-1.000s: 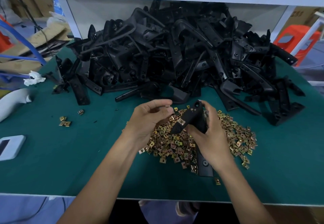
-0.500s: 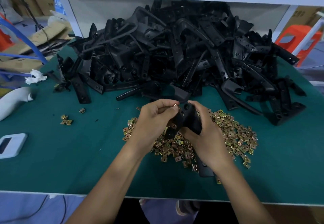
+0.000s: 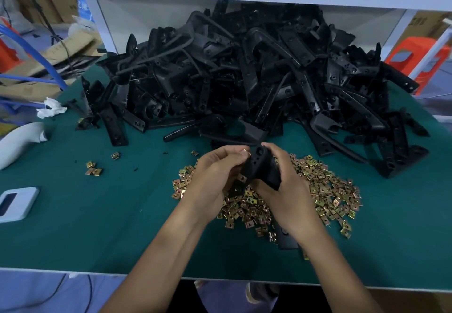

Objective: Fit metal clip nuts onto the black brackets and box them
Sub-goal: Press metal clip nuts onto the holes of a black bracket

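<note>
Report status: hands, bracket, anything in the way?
Right hand grips bracket. Left hand pinches clip nut against its top end. Nothing in the way; nut pile beneath.

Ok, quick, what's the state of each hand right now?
Left hand: closed, pinching a clip nut against the top of the black bracket.
Right hand: closed, gripping the black bracket.

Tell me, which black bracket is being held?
The bracket gripped between the left hand and right hand, above the gold clip nuts. The others lie in the big pile or on the green mat.
</note>
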`<state>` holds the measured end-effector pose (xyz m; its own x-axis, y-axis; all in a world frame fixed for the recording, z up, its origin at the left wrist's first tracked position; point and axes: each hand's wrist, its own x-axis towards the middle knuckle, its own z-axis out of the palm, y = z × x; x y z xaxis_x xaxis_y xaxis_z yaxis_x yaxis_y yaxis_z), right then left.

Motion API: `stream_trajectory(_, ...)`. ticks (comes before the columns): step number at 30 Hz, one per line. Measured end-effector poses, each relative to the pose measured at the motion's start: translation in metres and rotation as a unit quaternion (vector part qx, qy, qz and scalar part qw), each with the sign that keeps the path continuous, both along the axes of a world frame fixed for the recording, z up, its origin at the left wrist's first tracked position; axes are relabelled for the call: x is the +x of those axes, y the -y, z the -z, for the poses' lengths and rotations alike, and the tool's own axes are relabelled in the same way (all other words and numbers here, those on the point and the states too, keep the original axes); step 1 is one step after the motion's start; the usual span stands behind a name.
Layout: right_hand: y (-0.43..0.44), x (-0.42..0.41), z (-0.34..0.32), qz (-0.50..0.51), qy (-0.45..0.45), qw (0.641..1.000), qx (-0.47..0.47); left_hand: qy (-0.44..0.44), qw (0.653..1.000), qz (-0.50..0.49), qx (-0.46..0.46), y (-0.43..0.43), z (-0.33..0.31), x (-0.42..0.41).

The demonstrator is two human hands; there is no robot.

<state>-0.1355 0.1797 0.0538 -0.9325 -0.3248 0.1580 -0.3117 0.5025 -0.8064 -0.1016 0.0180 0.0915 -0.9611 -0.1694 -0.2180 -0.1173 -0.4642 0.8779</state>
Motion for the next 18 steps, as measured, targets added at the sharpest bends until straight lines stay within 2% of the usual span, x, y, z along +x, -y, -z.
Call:
stream_trajectory(4, 0.000, 0.000, -0.001, 0.000, -0.001, 1.000, 0.003, -0.003, 1.000, 0.000, 0.007, -0.001, -0.001, 0.002)
stream_trajectory(8, 0.001, 0.001, -0.002, 0.005, -0.003, 1.000, 0.003, 0.003, 0.999, -0.011, -0.030, -0.003, 0.000, 0.004)
stream_trajectory(14, 0.004, 0.006, -0.003, 0.025, -0.030, 0.999, -0.005, -0.029, 0.987, -0.033, -0.155, -0.009, 0.001, 0.008)
stream_trajectory(18, 0.005, 0.007, -0.004, 0.022, -0.031, 0.999, 0.008, -0.050, 0.949, -0.074, -0.302, -0.017, 0.003, 0.011)
